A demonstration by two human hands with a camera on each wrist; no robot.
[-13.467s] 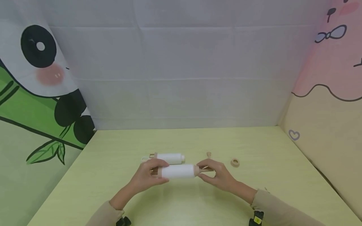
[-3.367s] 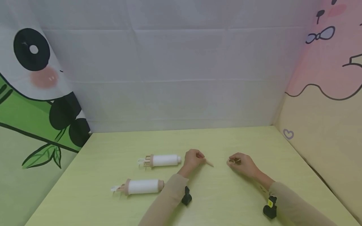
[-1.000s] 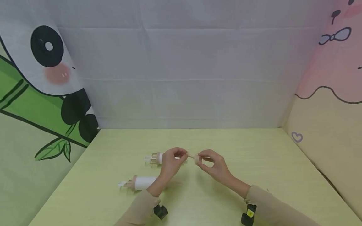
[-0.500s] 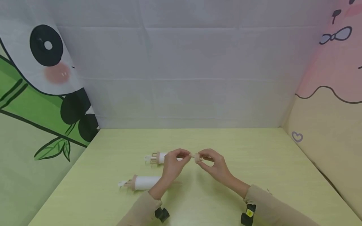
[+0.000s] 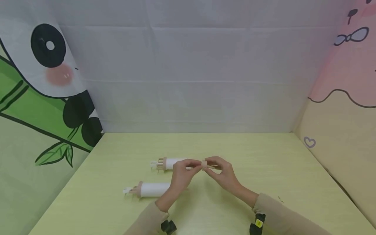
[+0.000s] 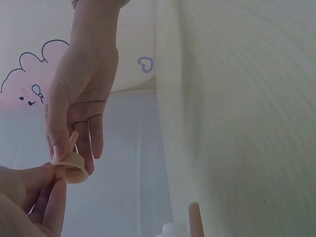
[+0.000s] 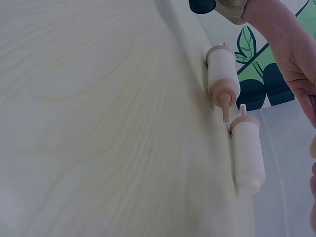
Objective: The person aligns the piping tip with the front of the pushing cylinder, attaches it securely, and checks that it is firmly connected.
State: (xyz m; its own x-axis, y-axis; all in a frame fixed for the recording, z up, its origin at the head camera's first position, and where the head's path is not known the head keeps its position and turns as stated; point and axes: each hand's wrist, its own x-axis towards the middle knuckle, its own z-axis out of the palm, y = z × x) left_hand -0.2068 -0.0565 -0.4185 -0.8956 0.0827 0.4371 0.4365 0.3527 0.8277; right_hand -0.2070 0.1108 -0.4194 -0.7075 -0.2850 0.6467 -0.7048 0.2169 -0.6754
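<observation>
Above the table, my left hand and right hand meet fingertip to fingertip at a beige screw-cap ring. In the left wrist view, a slim nozzle pokes out through the ring toward the right palm. My right thumb and fingers grip the ring's rim; my left fingertips pinch the piece from its other side, covering the nozzle's wide end. Behind and below the left hand lie two white squeeze bottles, the far bottle with a bare neck and the near bottle with a single nozzle fitted.
Each bottle has a beige multi-spout cap with white tip covers at its left end, such as the near cap. The yellow wood-grain table meets a pale cloth backdrop and printed side panels.
Earlier both hands held the near bottle; it was then laid down. The left hand picked up the nozzle, the right the ring. Since one second ago, the nozzle has slid through the ring.
</observation>
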